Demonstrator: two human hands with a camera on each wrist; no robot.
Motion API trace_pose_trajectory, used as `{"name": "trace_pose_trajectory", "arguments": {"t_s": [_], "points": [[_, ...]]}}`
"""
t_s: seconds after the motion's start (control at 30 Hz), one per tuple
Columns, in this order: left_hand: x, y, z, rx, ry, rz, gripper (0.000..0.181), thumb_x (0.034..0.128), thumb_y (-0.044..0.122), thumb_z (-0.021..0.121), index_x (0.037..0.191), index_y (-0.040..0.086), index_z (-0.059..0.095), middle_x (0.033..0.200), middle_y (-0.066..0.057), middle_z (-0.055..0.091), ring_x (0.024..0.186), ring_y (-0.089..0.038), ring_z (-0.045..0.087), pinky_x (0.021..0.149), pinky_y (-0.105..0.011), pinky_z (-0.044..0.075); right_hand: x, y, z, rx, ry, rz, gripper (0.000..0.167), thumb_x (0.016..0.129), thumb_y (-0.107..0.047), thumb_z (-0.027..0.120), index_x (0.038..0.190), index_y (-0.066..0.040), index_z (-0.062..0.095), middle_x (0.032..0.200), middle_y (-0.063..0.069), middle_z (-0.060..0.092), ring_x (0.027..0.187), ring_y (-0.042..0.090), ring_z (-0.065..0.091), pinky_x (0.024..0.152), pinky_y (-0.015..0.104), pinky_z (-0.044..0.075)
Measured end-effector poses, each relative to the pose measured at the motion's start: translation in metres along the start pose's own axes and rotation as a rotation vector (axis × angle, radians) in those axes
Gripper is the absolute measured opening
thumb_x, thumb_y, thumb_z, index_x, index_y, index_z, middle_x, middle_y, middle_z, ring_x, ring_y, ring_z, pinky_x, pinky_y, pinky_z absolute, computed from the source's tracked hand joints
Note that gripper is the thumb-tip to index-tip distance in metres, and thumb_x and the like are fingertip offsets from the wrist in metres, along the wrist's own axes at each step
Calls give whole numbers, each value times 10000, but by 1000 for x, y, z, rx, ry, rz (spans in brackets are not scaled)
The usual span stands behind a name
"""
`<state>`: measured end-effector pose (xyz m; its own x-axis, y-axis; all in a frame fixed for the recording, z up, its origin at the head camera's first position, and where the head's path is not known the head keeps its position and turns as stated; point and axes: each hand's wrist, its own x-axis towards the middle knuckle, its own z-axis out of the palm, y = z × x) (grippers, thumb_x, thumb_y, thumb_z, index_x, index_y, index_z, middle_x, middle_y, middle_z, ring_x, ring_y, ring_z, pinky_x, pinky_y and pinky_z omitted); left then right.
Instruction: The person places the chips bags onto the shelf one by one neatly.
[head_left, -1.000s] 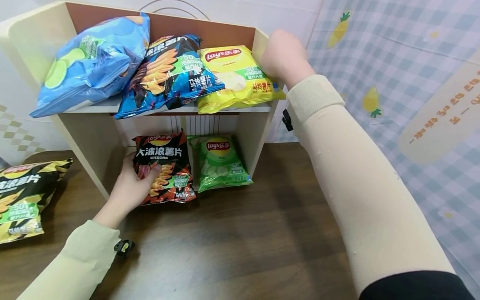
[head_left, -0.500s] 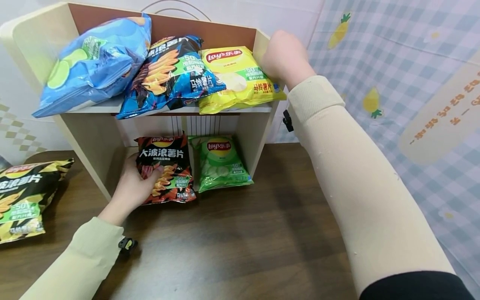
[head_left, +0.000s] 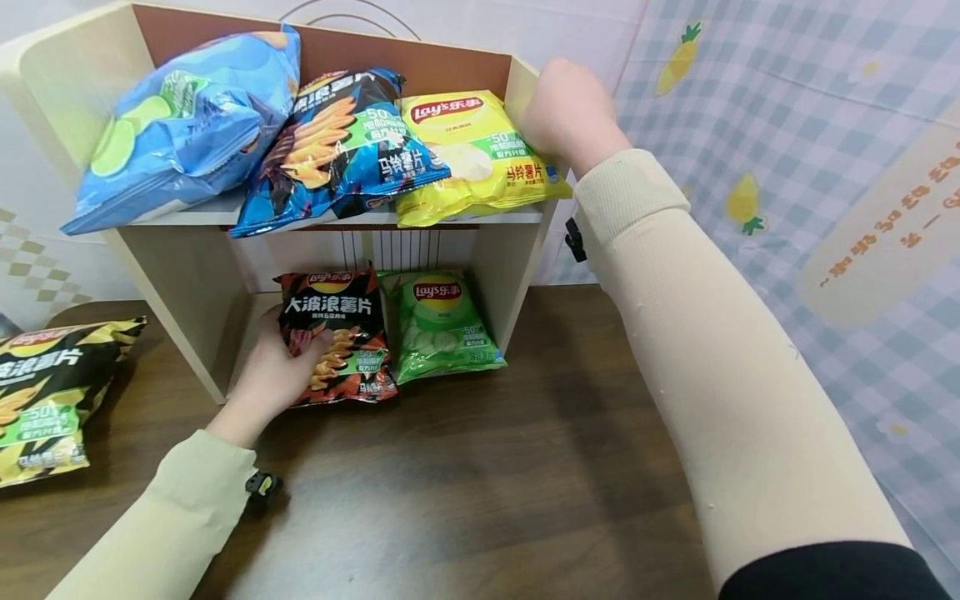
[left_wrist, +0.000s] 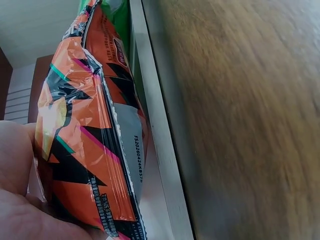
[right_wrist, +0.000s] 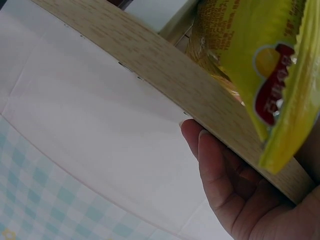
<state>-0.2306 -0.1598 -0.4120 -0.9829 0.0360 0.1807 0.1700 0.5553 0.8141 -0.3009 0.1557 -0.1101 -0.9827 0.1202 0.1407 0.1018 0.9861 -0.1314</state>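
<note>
In the lower compartment of a small two-tier shelf [head_left: 491, 275], my left hand [head_left: 273, 367] grips a black and red bag of potato chips [head_left: 348, 375] by its left side. The thumb lies over the bag's front; the other fingers are hidden behind it. From the left wrist, the bag's orange side [left_wrist: 80, 135] and crimped seam show. Just right of it stands a green bag of chips [head_left: 442, 333]. My right hand [head_left: 570, 108] holds the shelf's right side panel [right_wrist: 165, 70] at its edge, fingers curled against the outside, close to a yellow bag of chips [head_left: 465, 158].
Along the upper tier lean a light blue bag [head_left: 187, 133], a dark blue bag [head_left: 345, 150] and the yellow one. A black and yellow bag [head_left: 52, 400] lies left of the shelf on the wooden table [head_left: 480, 492]. Checked cloth [head_left: 750, 125] hangs at the right.
My left hand and the black and red bag have shifted slightly right, closer to the green bag. The right hand stays on the side panel.
</note>
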Motion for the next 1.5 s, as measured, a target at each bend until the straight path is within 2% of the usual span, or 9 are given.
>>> {"name": "trace_pose_trajectory", "arguments": {"t_s": [0.4,0.57,0.7,0.83,0.93,1.07,1.3,1.37,1.5], "points": [[12,8,10,-40,0,-18,920,948,503,526,1509,-11,10,1431,-364,294,1289,-464,370,991,-617,325,2,0,0,-13,-7,5,457,965,-319,423,1333,-53,475,1149,81,515,990,240,494,831,360,457],[17,5,15,-73,32,16,873,960,453,540,1506,-18,48,1418,-339,303,1267,-436,387,993,-595,327,0,-2,1,-13,-3,5,448,969,-307,430,1337,-55,471,1173,87,518,1006,243,497,845,361,457],[22,1,17,-58,-25,58,852,979,432,512,1517,-21,30,1432,-350,288,1285,-462,366,1004,-608,316,0,-3,0,-17,2,-6,440,970,-329,416,1309,-58,487,1110,70,515,952,231,493,820,355,454],[24,-3,17,-36,-105,56,904,971,479,501,1535,35,-50,1473,-346,242,1316,-488,321,1015,-629,292,0,-3,0,-21,7,-11,455,969,-347,402,1308,-56,487,1099,69,515,935,229,491,813,361,453],[25,-3,16,-37,-129,43,928,961,501,508,1538,71,-77,1480,-329,235,1322,-477,316,1018,-628,291,0,-2,0,-25,6,-6,465,969,-330,408,1337,-51,467,1156,86,519,979,240,493,841,370,455],[22,-3,15,-26,-140,18,935,953,517,511,1535,71,-69,1471,-318,241,1325,-462,314,1018,-627,291,0,0,1,-21,0,-1,473,971,-319,422,1357,-47,454,1203,101,517,1018,251,491,869,374,452],[10,-4,10,19,-145,-77,1027,926,625,456,1514,67,-173,1510,-344,155,1356,-483,252,1025,-639,265,1,1,1,-33,1,-6,447,962,-322,407,1300,-40,490,1126,87,522,949,242,491,814,372,457],[4,-5,8,35,-120,-63,1019,930,609,464,1517,44,-149,1491,-353,196,1337,-474,290,1019,-631,281,1,1,1,-31,-4,-2,446,961,-323,409,1301,-44,487,1120,82,519,949,239,490,812,370,457],[-11,-3,4,49,-40,37,921,949,507,523,1525,-7,22,1397,-323,362,1251,-438,413,968,-608,349,1,1,0,-25,3,-8,452,966,-339,402,1302,-49,487,1098,73,513,934,233,487,809,369,453]]}}
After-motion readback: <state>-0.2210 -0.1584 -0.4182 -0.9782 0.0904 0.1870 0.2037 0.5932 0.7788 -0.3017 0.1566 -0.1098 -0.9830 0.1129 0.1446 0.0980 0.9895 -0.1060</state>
